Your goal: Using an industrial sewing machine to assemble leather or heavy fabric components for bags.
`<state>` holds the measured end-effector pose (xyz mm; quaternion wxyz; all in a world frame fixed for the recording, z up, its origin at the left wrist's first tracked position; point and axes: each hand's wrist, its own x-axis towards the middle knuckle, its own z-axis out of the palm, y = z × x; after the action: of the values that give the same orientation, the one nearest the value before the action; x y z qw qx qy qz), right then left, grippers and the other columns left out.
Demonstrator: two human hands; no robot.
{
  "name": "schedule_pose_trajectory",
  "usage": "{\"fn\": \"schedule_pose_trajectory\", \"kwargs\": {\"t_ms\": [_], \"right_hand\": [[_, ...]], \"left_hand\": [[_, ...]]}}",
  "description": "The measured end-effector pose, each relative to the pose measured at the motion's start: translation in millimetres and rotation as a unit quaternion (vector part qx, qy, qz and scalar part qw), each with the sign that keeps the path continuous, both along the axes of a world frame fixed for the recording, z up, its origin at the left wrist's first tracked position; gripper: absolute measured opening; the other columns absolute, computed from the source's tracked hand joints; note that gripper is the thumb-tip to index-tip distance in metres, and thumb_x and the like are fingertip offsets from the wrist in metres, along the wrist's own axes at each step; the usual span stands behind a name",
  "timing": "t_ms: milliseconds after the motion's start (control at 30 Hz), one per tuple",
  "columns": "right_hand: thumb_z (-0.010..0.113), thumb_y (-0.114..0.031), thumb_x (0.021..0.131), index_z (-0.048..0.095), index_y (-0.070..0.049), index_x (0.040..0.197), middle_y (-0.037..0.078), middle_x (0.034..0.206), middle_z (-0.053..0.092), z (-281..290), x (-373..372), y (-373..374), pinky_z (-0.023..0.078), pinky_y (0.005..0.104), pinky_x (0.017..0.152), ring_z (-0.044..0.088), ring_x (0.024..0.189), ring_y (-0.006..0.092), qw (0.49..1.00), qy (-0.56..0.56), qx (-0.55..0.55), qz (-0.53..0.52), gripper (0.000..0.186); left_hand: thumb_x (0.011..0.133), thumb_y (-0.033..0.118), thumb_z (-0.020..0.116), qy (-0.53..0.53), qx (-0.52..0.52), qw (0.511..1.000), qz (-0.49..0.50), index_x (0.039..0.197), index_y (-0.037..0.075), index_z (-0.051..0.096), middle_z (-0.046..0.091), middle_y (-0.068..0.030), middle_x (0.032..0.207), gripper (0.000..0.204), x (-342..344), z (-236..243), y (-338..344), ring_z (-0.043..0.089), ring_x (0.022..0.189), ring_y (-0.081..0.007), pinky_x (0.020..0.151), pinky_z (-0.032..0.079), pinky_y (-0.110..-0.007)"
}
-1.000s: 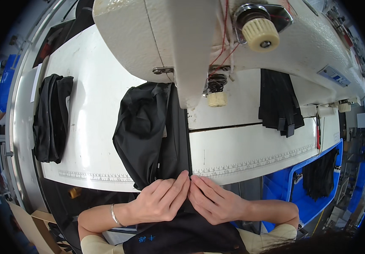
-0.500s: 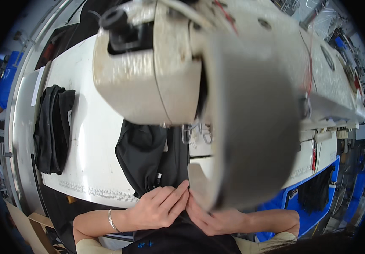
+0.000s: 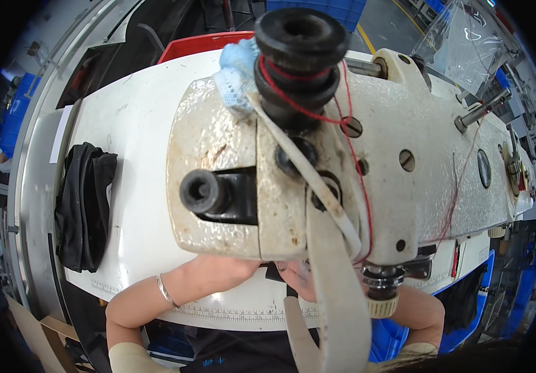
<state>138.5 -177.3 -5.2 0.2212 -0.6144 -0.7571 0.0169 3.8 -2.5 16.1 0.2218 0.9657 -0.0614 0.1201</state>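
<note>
The pale sewing machine head (image 3: pixel 218 241) hides much of the work below it. My left hand (image 3: pixel 223 273) reaches under its front edge from the left, with its fingers out of sight. Opposite it, my right hand (image 3: pixel 300 281) is partly covered by a light curved lever (image 3: pixel 336 292); the fingers that show are close together against the dark material. Between the hands, a small strip of black cloth (image 3: pixel 272 272) shows below the machine head. The rest of that cloth and the needle area are hidden.
A folded black garment (image 3: pixel 84 208) lies on the left of the white table (image 3: pixel 140 155). Red thread (image 3: pixel 358 168) runs over the machine, beside a light blue rag (image 3: pixel 237 78). A blue bin (image 3: pixel 485 280) with dark cloth stands at right, and a red bin (image 3: pixel 203 45) beyond the table.
The view has shifted, so the machine head now covers more of the work. Both hands have moved forward from the table's near edge to under the machine. Most of the black cloth is now hidden.
</note>
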Motion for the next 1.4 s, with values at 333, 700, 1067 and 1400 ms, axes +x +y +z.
{"fn": "schedule_pose_trajectory", "kwargs": {"t_ms": [333,700,1067,1400], "right_hand": [[0.059,-0.01,0.074,0.061,-0.002,0.103,0.01,0.1,0.063,-2,8,4,0.053,0.0325,0.076,0.062,0.093,0.0228,0.996,-0.083,0.035,0.024,0.03],[0.058,-0.015,0.067,0.062,0.002,0.088,0.02,0.092,0.061,-8,6,3,0.05,0.0448,0.075,0.058,0.09,0.034,0.988,-0.091,0.123,0.029,0.027],[0.058,-0.016,0.065,0.063,0.003,0.085,0.021,0.091,0.06,-9,10,9,0.05,0.0473,0.075,0.058,0.088,0.0363,0.986,-0.062,0.153,0.007,0.027],[0.059,-0.011,0.071,0.062,0.001,0.093,0.014,0.097,0.062,13,15,18,0.051,0.0414,0.077,0.06,0.089,0.0289,0.997,0.037,0.033,-0.066,0.025]], "left_hand": [[0.076,0.004,0.062,0.092,-0.206,0.964,0.143,0.104,0.004,0.064,0.064,-0.0156,0.102,0.027,-18,-12,15,0.06,0.094,-0.0332,0.081,0.048,-0.041],[0.074,0.006,0.064,0.088,-0.026,0.995,0.032,0.108,0.004,0.063,0.062,-0.0161,0.109,0.034,-25,-8,11,0.06,0.098,-0.0349,0.086,0.048,-0.042],[0.071,0.004,0.065,0.027,0.025,0.999,0.03,0.104,0.005,0.065,0.063,-0.0159,0.107,0.032,-20,-8,8,0.061,0.097,-0.0331,0.084,0.05,-0.041],[0.061,0.004,0.062,-0.002,0.01,1.0,0.002,0.1,0.001,0.067,0.063,-0.0106,0.095,0.039,-10,-11,7,0.061,0.083,-0.0262,0.071,0.05,-0.038]]}}
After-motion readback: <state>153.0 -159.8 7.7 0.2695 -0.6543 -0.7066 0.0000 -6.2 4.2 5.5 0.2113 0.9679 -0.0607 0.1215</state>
